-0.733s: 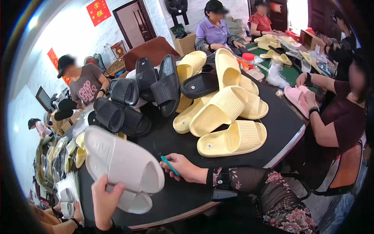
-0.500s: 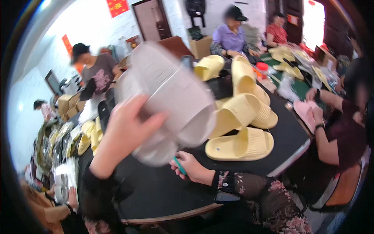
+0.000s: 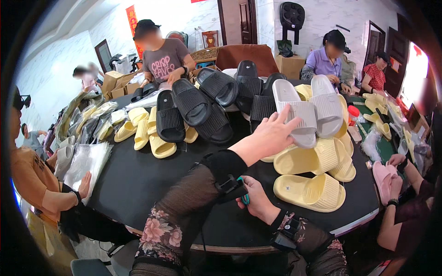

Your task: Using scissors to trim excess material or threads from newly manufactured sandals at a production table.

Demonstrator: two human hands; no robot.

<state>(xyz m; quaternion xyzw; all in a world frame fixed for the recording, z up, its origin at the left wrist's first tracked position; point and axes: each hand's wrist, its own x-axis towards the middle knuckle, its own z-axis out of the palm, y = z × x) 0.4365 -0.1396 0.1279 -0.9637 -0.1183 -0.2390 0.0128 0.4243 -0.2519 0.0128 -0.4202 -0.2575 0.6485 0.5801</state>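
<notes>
A pair of light grey slippers point(image 3: 328, 110) rests on top of a pile of pale yellow slippers point(image 3: 306, 158). My left hand point(image 3: 271, 135) reaches across to it with fingers spread, touching the nearer grey slipper's strap. My right hand point(image 3: 258, 200), low over the near part of the black table point(image 3: 129, 184), is closed around a small teal-handled tool point(image 3: 245, 197). My left cuff covers part of that tool, so its kind cannot be made out. One yellow slipper point(image 3: 313, 192) lies in front of the pile, close to my right hand.
Black slippers point(image 3: 193, 108) are heaped at the table's far side, beside several yellow ones point(image 3: 149, 133). Clear plastic bags point(image 3: 87, 161) lie at the left edge. Co-workers sit or stand around; one at right handles a pink slipper point(image 3: 383, 177).
My left hand has carried the grey slippers from mid-air onto the yellow pile, and its fingers have spread. The view has turned left. My right hand still holds the teal-handled tool.
</notes>
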